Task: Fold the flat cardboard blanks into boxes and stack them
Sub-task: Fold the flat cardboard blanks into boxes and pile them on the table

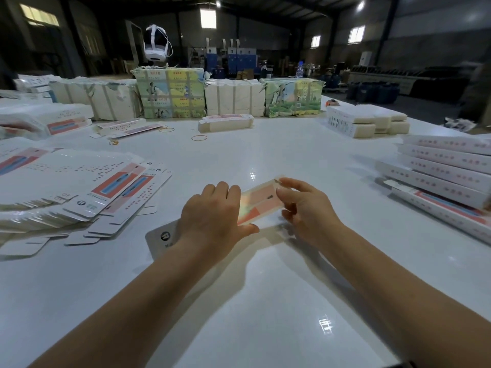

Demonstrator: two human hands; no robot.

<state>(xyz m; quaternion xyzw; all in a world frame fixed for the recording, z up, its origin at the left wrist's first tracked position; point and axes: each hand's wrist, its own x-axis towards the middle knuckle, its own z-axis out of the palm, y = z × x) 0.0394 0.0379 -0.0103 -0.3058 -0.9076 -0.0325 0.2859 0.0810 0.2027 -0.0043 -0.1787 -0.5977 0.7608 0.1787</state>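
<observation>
White table [265, 301]: work surface, landmark for all entries.
Fanned pile of flat blanks [79, 187]: table's left side, nearer the left hand.
Stack of folded boxes [446, 171]: table's right edge, nearer the right hand.
Carton blank in work [259, 201]: table centre, between both hands; long axis runs from near-left to far-right; white end flap [162, 236] shows beside the left wrist.
Left hand [215, 216]: palm down, fingers over the carton, thumb under its near edge, gripping.
Right hand [305, 205]: fingertips pinch the far-right end, thumb below.
</observation>
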